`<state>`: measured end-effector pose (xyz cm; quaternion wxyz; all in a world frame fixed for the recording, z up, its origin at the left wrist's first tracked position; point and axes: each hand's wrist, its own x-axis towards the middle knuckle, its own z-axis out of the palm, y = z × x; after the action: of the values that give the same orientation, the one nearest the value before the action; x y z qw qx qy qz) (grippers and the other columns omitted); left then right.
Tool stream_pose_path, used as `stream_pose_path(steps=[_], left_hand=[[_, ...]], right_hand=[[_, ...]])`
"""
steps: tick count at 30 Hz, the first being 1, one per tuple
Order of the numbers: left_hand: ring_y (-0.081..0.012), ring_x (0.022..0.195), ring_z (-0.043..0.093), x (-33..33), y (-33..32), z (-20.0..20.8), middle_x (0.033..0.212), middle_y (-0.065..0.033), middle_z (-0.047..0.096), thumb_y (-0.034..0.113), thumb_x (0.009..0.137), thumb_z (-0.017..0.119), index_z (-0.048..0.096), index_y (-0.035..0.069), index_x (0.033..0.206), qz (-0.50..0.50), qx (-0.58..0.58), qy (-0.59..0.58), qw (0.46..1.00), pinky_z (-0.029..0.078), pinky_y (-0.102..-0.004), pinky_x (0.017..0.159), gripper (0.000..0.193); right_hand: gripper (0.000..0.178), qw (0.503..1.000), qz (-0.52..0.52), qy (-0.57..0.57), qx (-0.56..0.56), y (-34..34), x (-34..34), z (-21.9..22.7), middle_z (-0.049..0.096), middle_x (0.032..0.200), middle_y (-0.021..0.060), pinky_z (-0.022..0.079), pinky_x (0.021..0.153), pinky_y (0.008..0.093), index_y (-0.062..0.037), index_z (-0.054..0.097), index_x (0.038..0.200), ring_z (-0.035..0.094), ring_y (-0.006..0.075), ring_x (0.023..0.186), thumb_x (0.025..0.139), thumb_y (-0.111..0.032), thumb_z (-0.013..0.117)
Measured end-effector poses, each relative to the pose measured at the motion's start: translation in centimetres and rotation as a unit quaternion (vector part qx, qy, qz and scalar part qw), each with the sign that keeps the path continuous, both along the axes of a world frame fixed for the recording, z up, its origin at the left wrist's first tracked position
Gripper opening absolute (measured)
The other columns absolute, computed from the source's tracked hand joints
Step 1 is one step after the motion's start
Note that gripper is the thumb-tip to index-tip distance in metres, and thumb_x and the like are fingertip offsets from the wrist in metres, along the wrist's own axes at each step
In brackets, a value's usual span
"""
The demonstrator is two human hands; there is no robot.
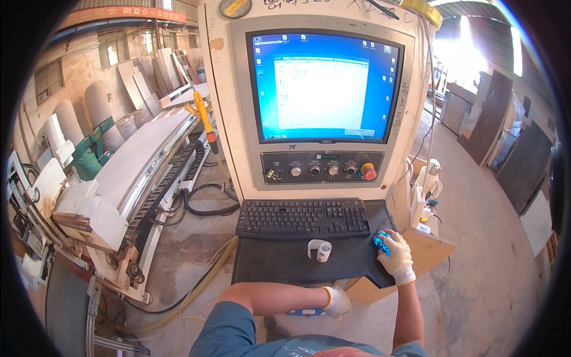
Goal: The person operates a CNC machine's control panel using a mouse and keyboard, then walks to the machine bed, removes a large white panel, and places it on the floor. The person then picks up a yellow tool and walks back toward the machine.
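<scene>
My right hand [397,257], in a cream knitted glove, rests on a blue-and-black patterned computer mouse [381,243] at the right end of a black keyboard tray [279,262]. Its fingers curve over the mouse. Bent across my front, my left arm brings my gloved left hand [338,302] just below the tray's near edge; its fingers are largely hidden. A black keyboard [303,218] lies along the back of the tray. In front of it stands a curled roll of white paper strip [322,250]. Above, a lit monitor [324,86] displays an open white window on a blue desktop.
Below the screen, a control panel [318,168] carries several knobs and a red stop button [369,172]. A long machine bed [146,154] with a cable chain stands at left. A yellow air gun [203,116] hangs beside the cabinet. Dark boards [489,116] lean at right.
</scene>
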<state>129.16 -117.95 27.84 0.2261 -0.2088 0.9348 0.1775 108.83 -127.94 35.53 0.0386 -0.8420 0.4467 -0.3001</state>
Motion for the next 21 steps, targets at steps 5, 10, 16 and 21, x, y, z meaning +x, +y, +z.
stream_pose_path(steps=[5, 10, 16, 21], left_hand=[[-0.0382, 0.103, 0.077, 0.1, 0.2, -0.1, 0.108, -0.0168, 0.081, 0.029, 0.09, 0.07, 0.083, 0.009, 0.112, 0.011, 0.006, 0.001, 1.0, 0.059, -0.0538, 0.085, 0.033], [-0.0372, 0.104, 0.077, 0.0, 0.4, 0.8, 0.108, -0.0161, 0.081, 0.031, 0.091, 0.071, 0.083, 0.009, 0.112, 0.013, 0.005, -0.018, 1.0, 0.06, -0.0525, 0.085, 0.033], [-0.0371, 0.105, 0.078, 0.0, 0.5, 1.6, 0.109, -0.0158, 0.081, 0.035, 0.093, 0.073, 0.083, 0.009, 0.113, 0.019, 0.014, -0.026, 0.999, 0.06, -0.0533, 0.085, 0.035], [-0.0378, 0.106, 0.077, 0.1, 0.5, 1.7, 0.11, -0.0165, 0.081, 0.035, 0.094, 0.072, 0.083, 0.009, 0.114, 0.012, 0.019, -0.017, 1.0, 0.06, -0.0536, 0.086, 0.035]], right_hand=[[0.05, 1.0, -0.009, 0.002, 0.002, 0.2, 0.1, 0.1, 0.065, 0.141, 0.0128, 0.052, 0.107, 0.0494, -0.0137, 0.075, 0.126, 0.062, 0.037, 0.128, 0.076, -0.014, 0.079], [0.051, 1.0, -0.014, 0.006, 0.009, 0.2, 0.1, 0.2, 0.065, 0.14, 0.013, 0.052, 0.107, 0.0491, -0.0135, 0.075, 0.126, 0.063, 0.037, 0.127, 0.076, -0.014, 0.079], [0.05, 1.0, -0.011, 0.0, 0.003, 0.1, 0.2, 0.2, 0.066, 0.139, 0.0134, 0.052, 0.106, 0.0487, -0.0131, 0.076, 0.125, 0.063, 0.0371, 0.126, 0.075, -0.013, 0.079], [0.05, 1.0, -0.009, 0.0, 0.003, 0.1, 0.2, 0.2, 0.066, 0.139, 0.0132, 0.052, 0.106, 0.0488, -0.0132, 0.075, 0.125, 0.063, 0.037, 0.127, 0.075, -0.013, 0.079]])
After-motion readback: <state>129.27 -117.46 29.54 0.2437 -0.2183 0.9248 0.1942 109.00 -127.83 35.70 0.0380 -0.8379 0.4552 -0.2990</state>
